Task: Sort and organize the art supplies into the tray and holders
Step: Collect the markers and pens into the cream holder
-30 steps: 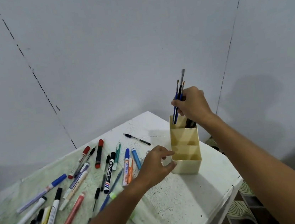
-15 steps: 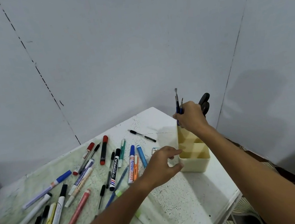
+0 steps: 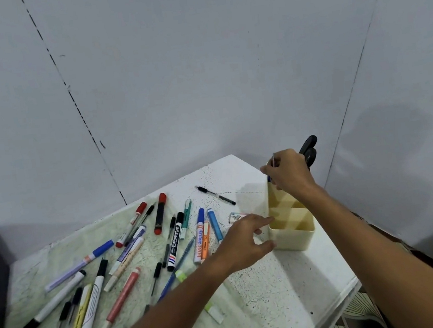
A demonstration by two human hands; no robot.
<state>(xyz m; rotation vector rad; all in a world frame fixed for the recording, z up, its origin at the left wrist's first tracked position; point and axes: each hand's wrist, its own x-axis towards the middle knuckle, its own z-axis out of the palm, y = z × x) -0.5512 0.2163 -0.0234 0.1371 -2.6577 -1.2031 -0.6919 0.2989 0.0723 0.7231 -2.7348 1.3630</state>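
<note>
Two hands work at one cream holder (image 3: pixel 292 239) standing near the right edge of the white tabletop (image 3: pixel 267 302). The left hand (image 3: pixel 242 242) grasps the holder's near corner, thumb and forefinger curled against its wall. The right hand (image 3: pixel 288 172) hangs over the far compartment, fingers pinched on thin brushes (image 3: pixel 269 177); only a blue sliver shows, so their number cannot be told. One pair of black scissor handles (image 3: pixel 309 148) rises behind that hand. Three holder compartments are visible, with angled dividers between them. About twenty markers and pens lie scattered loose left of the holder, among them two red-capped markers (image 3: pixel 160 214), one black whiteboard marker (image 3: pixel 174 242) and one black pen (image 3: pixel 216 195) lying apart near the far edge.
</note>
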